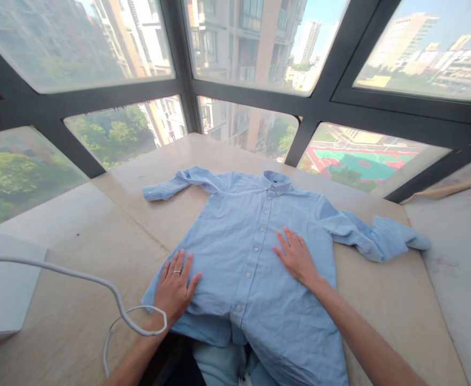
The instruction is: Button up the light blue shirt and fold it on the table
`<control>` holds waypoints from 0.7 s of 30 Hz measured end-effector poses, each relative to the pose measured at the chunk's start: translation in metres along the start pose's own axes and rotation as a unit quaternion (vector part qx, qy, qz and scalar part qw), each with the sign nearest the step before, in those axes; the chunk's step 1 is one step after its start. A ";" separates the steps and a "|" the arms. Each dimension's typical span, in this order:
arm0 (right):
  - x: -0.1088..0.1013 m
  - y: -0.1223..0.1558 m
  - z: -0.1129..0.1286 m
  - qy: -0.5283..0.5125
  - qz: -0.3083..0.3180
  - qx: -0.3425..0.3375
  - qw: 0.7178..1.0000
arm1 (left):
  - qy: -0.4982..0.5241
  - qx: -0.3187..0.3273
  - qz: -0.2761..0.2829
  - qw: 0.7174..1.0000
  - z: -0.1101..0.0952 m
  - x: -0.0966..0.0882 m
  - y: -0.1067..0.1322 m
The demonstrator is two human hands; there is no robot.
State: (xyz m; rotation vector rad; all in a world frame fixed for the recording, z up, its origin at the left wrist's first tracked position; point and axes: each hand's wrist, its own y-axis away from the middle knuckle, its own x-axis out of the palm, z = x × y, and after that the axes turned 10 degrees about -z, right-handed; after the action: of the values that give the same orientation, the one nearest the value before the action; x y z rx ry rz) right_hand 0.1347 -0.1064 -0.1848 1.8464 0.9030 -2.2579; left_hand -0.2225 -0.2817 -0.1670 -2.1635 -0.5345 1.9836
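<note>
A light blue button-up shirt [219,236] lies front side up on the pale table [94,230], spread across its middle, with the collar [279,183] at the far end and the hem toward the person. A row of pale buttons [256,249] runs down the front, and the placket looks closed along its length. The left sleeve [165,189] stretches out to the far left and bends partway, its cuff flat on the table; the right sleeve [364,236] reaches out to the right, bunched and creased, its end close to the whitish wall [461,268]. Both hands are loose and grasp nothing. The left hand [177,284], with a ring [176,272] on one finger, rests palm down with slightly spread fingers on the near left edge of the shirt. The right hand [296,258] lies flat, fingers apart, on the front panel to the right of the buttons, farther up than the left. Soft wrinkles cross the cloth, mostly in the near part, where the hem reaches over the near edge above light blue trousers [215,362]. A white cable [98,281] comes in from the left and curls in a loop over the left wrist; whether it touches the skin cannot be told. A white box [6,295] stands at the near left. Beyond the table, dark window frames [187,69] enclose views of trees [14,177], tall buildings [251,48] and, at the far right, a green and red sports court [364,165].
</note>
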 end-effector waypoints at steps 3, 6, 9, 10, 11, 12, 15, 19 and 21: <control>-0.004 0.006 -0.022 0.010 0.007 0.001 1.000 | -0.005 -0.003 -0.005 1.000 0.010 0.001 0.005; -0.006 0.014 -0.047 0.019 0.009 0.002 1.000 | -0.003 -0.013 -0.007 1.000 0.012 0.000 0.006; -0.009 0.021 -0.072 0.019 0.005 0.004 1.000 | -0.014 -0.030 -0.002 0.999 0.011 -0.002 0.005; -0.010 0.023 -0.077 0.018 0.004 0.002 1.000 | -0.020 -0.037 -0.001 0.999 0.010 -0.003 0.005; -0.011 0.024 -0.082 0.014 0.002 0.000 1.000 | -0.026 -0.044 0.000 0.999 0.008 -0.004 0.004; -0.013 0.025 -0.084 0.010 0.000 -0.001 1.000 | -0.031 -0.051 -0.001 0.998 0.006 -0.005 0.002; -0.017 0.025 -0.083 -0.002 -0.003 0.011 1.000 | -0.036 -0.070 -0.012 0.997 -0.005 -0.006 -0.008; -0.022 0.026 -0.073 -0.039 -0.010 0.047 0.998 | 0.022 -0.051 -0.054 0.997 -0.038 0.001 -0.039; -0.026 0.029 -0.072 -0.082 -0.023 0.065 0.994 | 0.072 -0.027 -0.060 0.995 -0.064 0.008 -0.061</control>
State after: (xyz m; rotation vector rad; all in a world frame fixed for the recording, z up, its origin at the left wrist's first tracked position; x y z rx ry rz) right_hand 0.2159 -0.1024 -0.1786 1.6722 0.7993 -2.5082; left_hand -0.1684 -0.2145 -0.1464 -2.2260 -0.6852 1.7555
